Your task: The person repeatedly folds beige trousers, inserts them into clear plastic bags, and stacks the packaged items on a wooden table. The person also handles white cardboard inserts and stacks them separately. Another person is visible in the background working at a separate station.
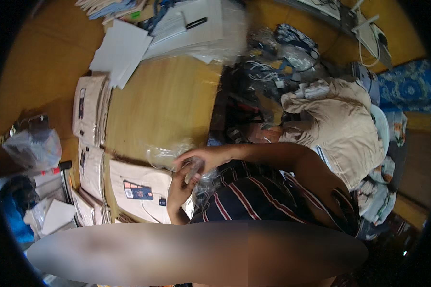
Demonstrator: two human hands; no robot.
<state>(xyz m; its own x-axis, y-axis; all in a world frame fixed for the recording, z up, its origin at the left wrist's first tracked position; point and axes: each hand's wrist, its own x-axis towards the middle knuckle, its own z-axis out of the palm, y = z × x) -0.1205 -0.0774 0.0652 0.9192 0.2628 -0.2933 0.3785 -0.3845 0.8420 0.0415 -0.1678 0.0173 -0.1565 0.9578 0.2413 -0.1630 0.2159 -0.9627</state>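
A clear plastic bag [208, 180], crumpled and shiny, is bunched between my two hands at the table's near edge. My right hand [205, 158] reaches across from the right, its fingers curled on the plastic. Just below it, my left hand [181, 190] grips the same plastic, with its fingers close to the right ones. More loose film [165, 155] spreads beyond the fingertips. Beside my left hand lies a folded beige garment [129, 171], flat on the table, with a dark hang tag [139, 190] and a small dark label on it.
Wrapped beige garments [88, 107] are stacked along the left of the wooden table [163, 105]. White sheets [122, 50] and a black pen [197, 23] lie at the back. To the right, a beige cloth heap [337, 124] sits over a pale tub [380, 126], near tangled cables [263, 71].
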